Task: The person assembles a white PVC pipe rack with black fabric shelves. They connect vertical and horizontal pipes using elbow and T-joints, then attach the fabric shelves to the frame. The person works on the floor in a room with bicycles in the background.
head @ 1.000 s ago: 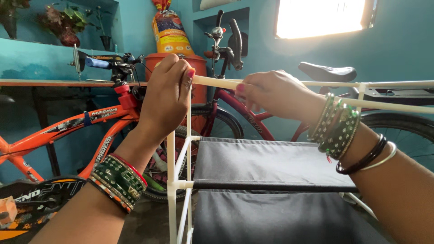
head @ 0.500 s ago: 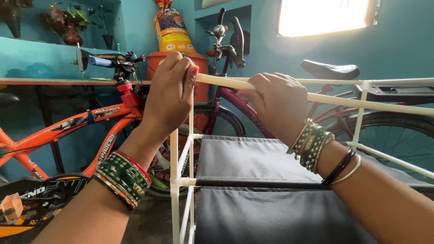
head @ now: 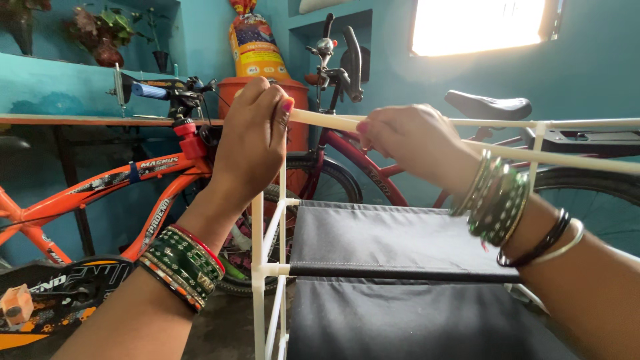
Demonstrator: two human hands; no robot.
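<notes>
Left hand (head: 252, 137) stays clenched on rack's top corner; right hand (head: 413, 143) slid nearer along white rod (head: 567, 160), gripping it (fabric shelf (head: 393, 237) below).

Smooth cream plastic rod (head: 347, 122) w/ slight sheen, held in fingers (head: 267, 107). White plastic frame tubes (head: 257, 267), glossy. Shelf panels (head: 373, 237) of matt dark grey cloth. Glossy painted metal on orange bike (head: 100, 190) & red bike (head: 360, 163). Shiny glass-like bangles (head: 497, 200) on wrist.
</notes>
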